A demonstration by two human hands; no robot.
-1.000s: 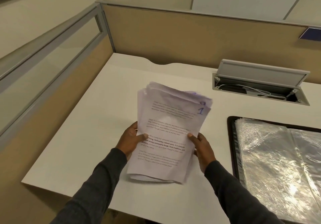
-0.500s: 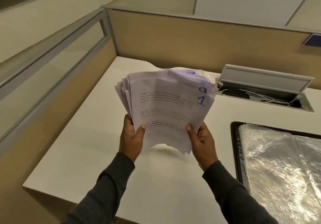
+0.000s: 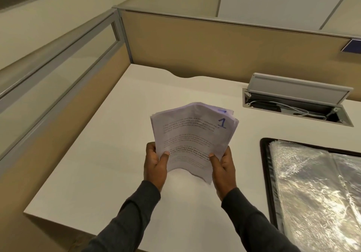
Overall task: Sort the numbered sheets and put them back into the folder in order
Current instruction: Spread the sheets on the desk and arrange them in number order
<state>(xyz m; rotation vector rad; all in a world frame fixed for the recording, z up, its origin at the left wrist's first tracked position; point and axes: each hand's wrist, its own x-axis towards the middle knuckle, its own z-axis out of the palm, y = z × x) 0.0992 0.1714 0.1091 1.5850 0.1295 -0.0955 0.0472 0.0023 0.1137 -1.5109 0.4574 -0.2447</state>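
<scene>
A stack of printed white sheets (image 3: 192, 134) is held upright above the white desk (image 3: 109, 154). The front sheet carries a blue handwritten 1 in its top right corner. My left hand (image 3: 155, 165) grips the stack's lower left edge, thumb on the front. My right hand (image 3: 222, 168) grips the lower right edge the same way. The sheets bow slightly and their top edges are nearly even. An open black folder (image 3: 266, 173) with clear plastic sleeves (image 3: 316, 193) lies flat on the desk to the right, apart from the sheets.
Tan partition panels (image 3: 195, 46) wall the desk at the back and left. An open cable hatch (image 3: 297, 103) with white wires sits in the desk at the back right. The desk's near edge runs below my forearms.
The stack was lifted off the desk and held up fanned out; now its sheets are squared together, with the 9 behind the front sheet hidden. Both hands keep their grip.
</scene>
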